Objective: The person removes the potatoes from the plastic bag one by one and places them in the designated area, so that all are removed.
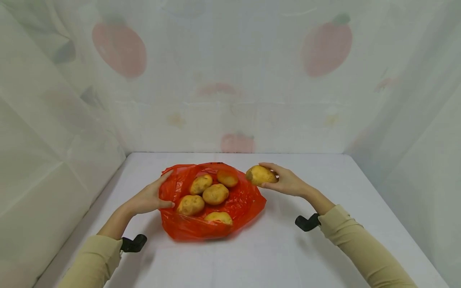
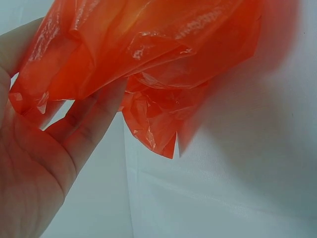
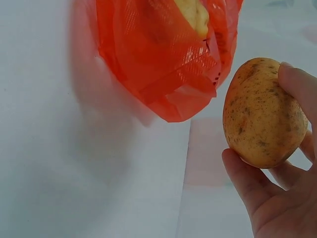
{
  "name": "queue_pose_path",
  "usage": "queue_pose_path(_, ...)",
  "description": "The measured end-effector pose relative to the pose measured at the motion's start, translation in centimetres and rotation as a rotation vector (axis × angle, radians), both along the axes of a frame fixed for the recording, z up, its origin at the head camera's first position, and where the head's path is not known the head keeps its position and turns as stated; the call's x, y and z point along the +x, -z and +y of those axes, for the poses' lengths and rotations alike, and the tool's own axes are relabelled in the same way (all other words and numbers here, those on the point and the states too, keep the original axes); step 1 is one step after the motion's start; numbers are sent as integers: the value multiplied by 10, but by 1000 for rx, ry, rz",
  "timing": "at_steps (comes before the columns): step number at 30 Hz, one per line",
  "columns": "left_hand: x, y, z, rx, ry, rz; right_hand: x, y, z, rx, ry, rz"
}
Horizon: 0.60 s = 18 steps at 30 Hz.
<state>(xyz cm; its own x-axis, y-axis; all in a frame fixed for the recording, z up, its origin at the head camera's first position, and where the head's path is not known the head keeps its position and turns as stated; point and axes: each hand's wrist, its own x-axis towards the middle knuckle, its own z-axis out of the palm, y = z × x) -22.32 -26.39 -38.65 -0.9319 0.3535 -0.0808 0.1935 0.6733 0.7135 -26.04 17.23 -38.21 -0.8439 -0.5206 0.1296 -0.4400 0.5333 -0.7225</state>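
Note:
A red plastic bag (image 1: pixel 248 204) lies on the table with its mouth spread wide. Inside it are several potatoes (image 1: pixel 215 194), one partly behind the front film. My left hand (image 1: pixel 153 196) holds the bag's left side, thumb at the front and fingers around the back; in the left wrist view the red film (image 2: pixel 148 54) bunches between them. Just past the bag's right edge, my right hand (image 1: pixel 288 182) grips a single potato (image 1: pixel 261 176) between thumb and fingers, above the table. Close up, this potato (image 3: pixel 262 114) is oval, yellow-brown and dotted with dark specks.
The white table (image 1: pixel 288 256) extends around the bag. Pale curtains (image 1: pixel 230 80) with faded fruit prints stand behind it and along both sides. A black wrist mount (image 1: pixel 134 243) sits on the left arm, another black mount (image 1: pixel 307 223) on the right.

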Motion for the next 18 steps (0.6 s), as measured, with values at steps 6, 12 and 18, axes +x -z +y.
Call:
queue_pose_path(6,-1,1,1,-2,-6,-6,-6,6,3,7,34,-12)
queue_pose_path(12,0,0,1,3,-9,-18,-14,12,4,-7,74,-30)
queue_pose_path(18,2,-2,3,-1,-14,-23,-23,21,1,-1,134,-22)
